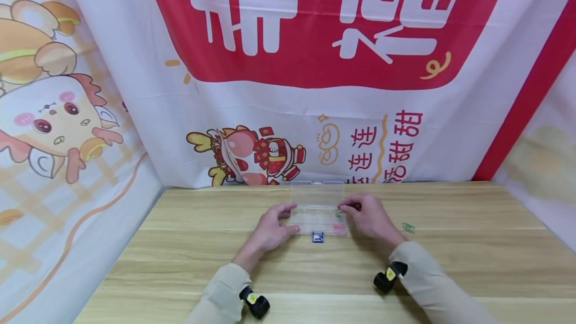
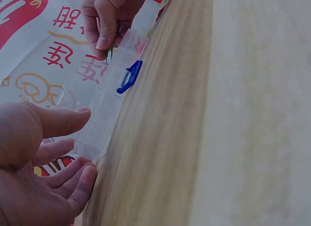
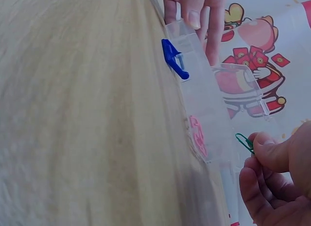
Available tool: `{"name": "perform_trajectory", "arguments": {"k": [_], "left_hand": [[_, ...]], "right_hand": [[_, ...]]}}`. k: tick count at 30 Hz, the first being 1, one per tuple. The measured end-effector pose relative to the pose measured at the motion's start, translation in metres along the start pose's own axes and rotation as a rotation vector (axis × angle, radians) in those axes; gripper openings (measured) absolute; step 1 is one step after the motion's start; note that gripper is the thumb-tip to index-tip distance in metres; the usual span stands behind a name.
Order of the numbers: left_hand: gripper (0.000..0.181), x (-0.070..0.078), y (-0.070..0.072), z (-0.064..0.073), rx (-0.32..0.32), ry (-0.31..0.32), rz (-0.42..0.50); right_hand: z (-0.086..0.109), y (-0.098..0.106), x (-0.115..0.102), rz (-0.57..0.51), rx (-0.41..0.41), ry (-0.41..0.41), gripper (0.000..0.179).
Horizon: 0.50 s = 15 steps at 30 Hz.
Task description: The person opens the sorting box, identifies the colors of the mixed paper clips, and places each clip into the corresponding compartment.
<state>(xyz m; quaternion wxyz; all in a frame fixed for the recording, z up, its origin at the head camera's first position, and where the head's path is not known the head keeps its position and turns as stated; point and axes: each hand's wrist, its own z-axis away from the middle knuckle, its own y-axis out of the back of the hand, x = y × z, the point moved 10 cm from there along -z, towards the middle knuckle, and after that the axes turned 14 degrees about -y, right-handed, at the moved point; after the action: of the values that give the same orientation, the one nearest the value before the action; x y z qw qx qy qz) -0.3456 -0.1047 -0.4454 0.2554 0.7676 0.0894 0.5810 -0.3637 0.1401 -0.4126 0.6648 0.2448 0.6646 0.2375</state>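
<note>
A green clip [image 3: 246, 144] sits in the right hand [image 3: 279, 175], by a clear box [image 3: 206, 85].

The clip looks like thin wire: likely very light, smooth, a bit springy and easy to drop, so one end is a good spot to pinch. The right hand's thumb and finger press together on that end, and the loop sticks out just beside the box. The left hand [image 1: 272, 226] is spread wide, touching the box's other end. The box, between the hands, seems light and stiff, and could crack; best held by its ends. Pink clips [image 3: 198, 136] lie inside, nearer the right hand. More green clips [image 1: 408, 228] rest on the tabletop [image 1: 315, 284], right of the right hand.
</note>
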Motion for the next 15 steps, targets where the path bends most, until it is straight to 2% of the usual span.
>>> {"name": "perform_trajectory", "arguments": {"k": [9,15], "left_hand": [[0.062,0.0006,0.0001,0.0001,0.003,-0.002,0.003],[0.062,0.0009,0.0002,0.0002,0.005,-0.002,0.000]], "right_hand": [[-0.0003,-0.0050,0.0012,0.017,-0.017,-0.006,0.013],[0.0003,0.0025,0.0078,0.003,-0.023,-0.035,0.016]]}}
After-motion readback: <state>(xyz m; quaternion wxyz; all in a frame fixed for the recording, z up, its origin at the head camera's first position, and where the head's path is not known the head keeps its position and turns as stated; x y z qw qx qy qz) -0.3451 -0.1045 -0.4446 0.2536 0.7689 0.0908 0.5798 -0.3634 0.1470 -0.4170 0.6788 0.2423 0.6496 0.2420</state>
